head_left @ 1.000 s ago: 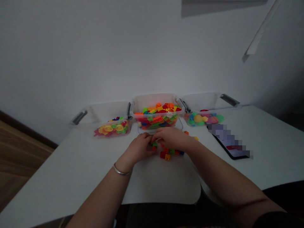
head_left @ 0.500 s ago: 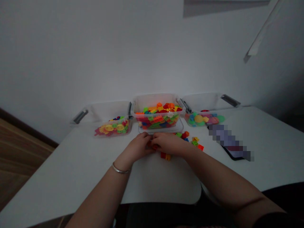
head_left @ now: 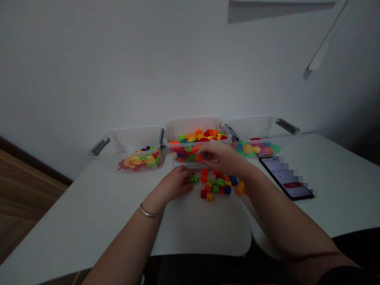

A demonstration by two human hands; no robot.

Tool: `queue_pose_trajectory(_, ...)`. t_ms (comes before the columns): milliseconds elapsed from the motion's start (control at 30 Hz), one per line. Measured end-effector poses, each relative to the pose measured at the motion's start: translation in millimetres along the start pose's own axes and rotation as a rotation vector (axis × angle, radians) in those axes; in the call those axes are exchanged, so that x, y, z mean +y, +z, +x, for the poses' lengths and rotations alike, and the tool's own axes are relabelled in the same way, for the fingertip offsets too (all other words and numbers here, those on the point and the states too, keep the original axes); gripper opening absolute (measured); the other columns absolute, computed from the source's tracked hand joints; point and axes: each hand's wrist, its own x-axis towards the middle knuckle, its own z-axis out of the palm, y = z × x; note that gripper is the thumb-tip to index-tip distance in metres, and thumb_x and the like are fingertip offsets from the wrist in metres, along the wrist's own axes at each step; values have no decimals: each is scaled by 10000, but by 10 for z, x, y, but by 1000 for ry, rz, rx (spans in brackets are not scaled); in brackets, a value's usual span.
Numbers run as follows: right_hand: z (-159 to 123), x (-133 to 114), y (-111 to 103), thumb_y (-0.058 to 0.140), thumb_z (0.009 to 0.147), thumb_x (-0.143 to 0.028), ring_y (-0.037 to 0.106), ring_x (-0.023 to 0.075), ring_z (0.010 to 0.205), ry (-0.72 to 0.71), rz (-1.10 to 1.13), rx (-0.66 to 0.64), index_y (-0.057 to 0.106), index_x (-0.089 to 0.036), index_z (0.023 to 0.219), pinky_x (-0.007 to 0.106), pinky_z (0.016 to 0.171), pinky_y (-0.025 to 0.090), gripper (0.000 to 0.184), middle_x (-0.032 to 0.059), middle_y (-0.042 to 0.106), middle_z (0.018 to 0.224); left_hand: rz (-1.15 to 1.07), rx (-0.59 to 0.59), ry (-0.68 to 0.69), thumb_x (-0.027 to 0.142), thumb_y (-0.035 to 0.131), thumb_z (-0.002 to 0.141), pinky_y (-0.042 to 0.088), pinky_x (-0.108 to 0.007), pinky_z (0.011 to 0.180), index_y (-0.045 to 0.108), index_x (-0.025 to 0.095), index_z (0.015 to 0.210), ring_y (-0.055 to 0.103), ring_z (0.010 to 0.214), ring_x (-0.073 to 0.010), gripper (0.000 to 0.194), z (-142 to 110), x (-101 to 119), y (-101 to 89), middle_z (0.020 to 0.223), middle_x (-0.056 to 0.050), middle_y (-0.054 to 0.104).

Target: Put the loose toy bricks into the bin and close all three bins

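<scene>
**Right hand point(head_left: 222, 158) pinching an orange block point(head_left: 199, 157) at the middle bin**
Its fingers point(head_left: 209, 149) close narrowly on the block, just over the near rim of the clear plastic bin point(head_left: 196, 130) of mixed blocks. The left hand point(head_left: 175, 184) curls beside green blocks point(head_left: 194, 179), at the edge of the loose blocks point(head_left: 218, 186) on the white counter point(head_left: 341, 198); whether it holds one cannot be told. A smaller-piece bin point(head_left: 133, 138) stands left, another bin point(head_left: 252, 128) right, beside a phone point(head_left: 286, 178).
</scene>
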Motion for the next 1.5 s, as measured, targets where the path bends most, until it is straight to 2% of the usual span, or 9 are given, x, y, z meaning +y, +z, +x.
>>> queue_pose_trajectory(167, -13, 160, -121, 564, 831, -194, 646, 212, 916, 120, -153, 462, 654, -190, 1026, 358, 820, 512, 215, 86, 702, 1020, 23, 17, 46, 176, 653, 823, 480, -413, 980, 613, 229, 1248, 564, 1099, -246, 431, 16, 69, 4, 1183, -102, 600)
queue_pose_trajectory(267, -30, 279, -91, 564, 829, -208, 654, 217, 887, 203, -208, 566, 664, -194, 1035, 367, 825, 517, 229, 84, 706, 1007, 40, 16, 90, 160, 631, 842, 456, -431, 1018, 594, 238, 1286, 543, 1147, -250, 452, 31, 88, 17, 1235, -99, 604)
queue_pose_trajectory(500, -66, 493, 31, 539, 874, -250, 650, 255, 987, 233, -335, 531, 698, -175, 1093, 426, 921, 484, 281, 106, 727, 1075, 51, -15, 157, 105, 570, 867, 431, -431, 1057, 572, 256, 1308, 520, 1222, -228, 466, 45, 81, 51, 1319, -67, 597)
queue_pose_trajectory(667, -50, 447, 14, 525, 861, -228, 656, 256, 967, 239, -407, 442, 741, -210, 962, 443, 919, 473, 239, 65, 752, 1026, 21, -20, 120, 132, 605, 846, 441, -431, 1055, 603, 227, 1256, 532, 1224, -237, 421, 45, 111, 47, 1309, -84, 608)
queue_pose_trajectory(967, -49, 413, 15, 459, 910, -247, 621, 259, 1005, 229, -515, 333, 749, -195, 981, 452, 956, 434, 302, 68, 749, 1052, -12, -22, 96, 134, 627, 809, 492, -419, 948, 661, 215, 1117, 609, 1057, -243, 320, 65, 80, 63, 1116, -90, 675)
queue_pose_trajectory(1067, -45, 405, 0, 482, 895, -257, 618, 277, 1017, 257, -472, 340, 729, -183, 1051, 465, 945, 447, 301, 87, 738, 1077, 8, -27, 84, 140, 622, 803, 500, -403, 924, 666, 206, 1088, 615, 1018, -242, 296, 66, 70, 70, 1080, -90, 677)
queue_pose_trajectory(1200, -36, 367, -35, 500, 861, -227, 616, 275, 1057, 240, -349, 445, 671, -183, 1167, 464, 962, 457, 353, 103, 701, 1162, 25, -12, 65, 116, 594, 783, 504, -390, 906, 674, 197, 1058, 616, 997, -247, 298, 64, 70, 74, 1052, -100, 680)
queue_pose_trajectory(1333, -32, 263, -64, 483, 858, -197, 613, 262, 1061, 158, -301, 551, 672, -210, 1128, 456, 981, 447, 330, 93, 707, 1119, -3, -12, 52, 122, 588, 760, 500, -373, 895, 691, 200, 1013, 619, 960, -235, 284, 68, 91, 65, 1020, -90, 686)
queue_pose_trajectory(1500, -26, 106, -34, 473, 887, -194, 627, 226, 1017, 23, -185, 472, 693, -226, 1029, 408, 940, 474, 264, 74, 720, 1039, -216, 7, -91, 132, 590, 712, 507, -293, 741, 703, 192, 996, 618, 792, -174, 312, 81, 154, 25, 921, -42, 701)
